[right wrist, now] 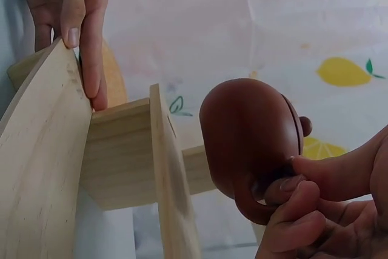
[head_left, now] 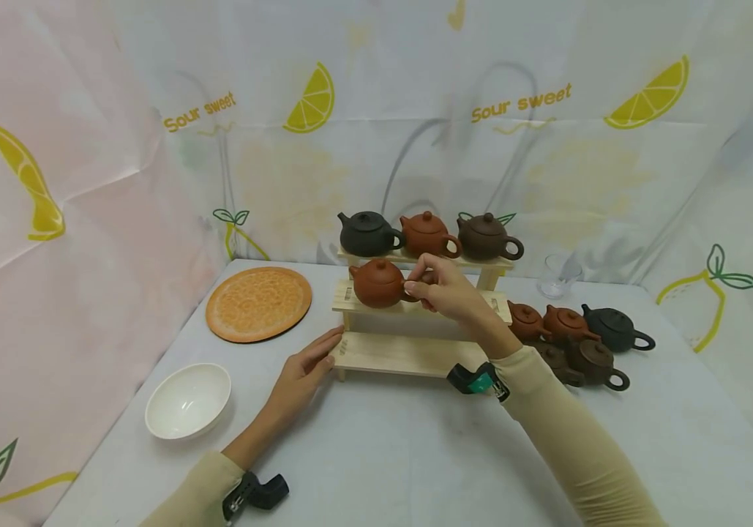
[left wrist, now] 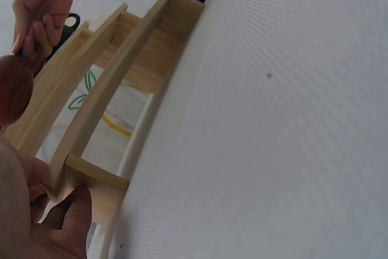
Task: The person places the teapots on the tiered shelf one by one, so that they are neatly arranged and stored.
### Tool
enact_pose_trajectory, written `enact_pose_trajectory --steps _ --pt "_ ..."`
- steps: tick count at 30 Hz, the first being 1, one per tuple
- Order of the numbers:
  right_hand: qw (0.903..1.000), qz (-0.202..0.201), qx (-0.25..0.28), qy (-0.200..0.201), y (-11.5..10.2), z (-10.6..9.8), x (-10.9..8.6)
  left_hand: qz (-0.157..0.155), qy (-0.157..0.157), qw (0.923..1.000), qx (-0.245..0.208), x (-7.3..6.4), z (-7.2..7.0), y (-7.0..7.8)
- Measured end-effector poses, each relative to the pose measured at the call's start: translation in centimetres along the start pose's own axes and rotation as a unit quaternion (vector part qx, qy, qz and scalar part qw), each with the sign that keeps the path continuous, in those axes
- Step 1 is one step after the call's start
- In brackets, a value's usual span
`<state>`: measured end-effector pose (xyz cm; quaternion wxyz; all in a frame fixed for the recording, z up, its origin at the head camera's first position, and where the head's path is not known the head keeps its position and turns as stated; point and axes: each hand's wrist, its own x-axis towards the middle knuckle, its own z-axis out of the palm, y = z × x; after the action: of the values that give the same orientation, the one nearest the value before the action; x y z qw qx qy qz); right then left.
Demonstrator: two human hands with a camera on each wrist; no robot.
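Observation:
My right hand pinches the handle of a reddish-brown teapot between thumb and fingers. Seen from the head, this teapot overlaps the left part of the middle shelf of a three-step wooden stand. In the right wrist view the teapot shows its rounded body and lid knob, close over the shelf edges. At the stand's lower left end, my left hand grips the bottom shelf's corner, thumb in front and fingers along the side. Along the top shelf stand a black teapot, a reddish-brown teapot and a dark brown teapot.
Right of the stand, several teapots cluster on the white table, among them a black teapot and a dark brown teapot. A clear glass stands behind them. To the left lie a round orange mat and a white bowl.

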<state>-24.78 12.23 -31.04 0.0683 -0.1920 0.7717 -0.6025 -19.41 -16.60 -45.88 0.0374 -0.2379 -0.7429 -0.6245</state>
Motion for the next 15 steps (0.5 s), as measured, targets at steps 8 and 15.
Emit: enact_pose_trajectory --steps 8,15 --pt "0.9999 -0.008 0.009 -0.002 0.7 1.3 0.9 0.003 -0.002 1.0 -0.005 -0.1 0.0 0.0" --pt "0.9999 -0.007 0.004 0.011 1.0 2.2 1.5 0.003 -0.004 0.9999 -0.012 -0.1 -0.1 -0.1"
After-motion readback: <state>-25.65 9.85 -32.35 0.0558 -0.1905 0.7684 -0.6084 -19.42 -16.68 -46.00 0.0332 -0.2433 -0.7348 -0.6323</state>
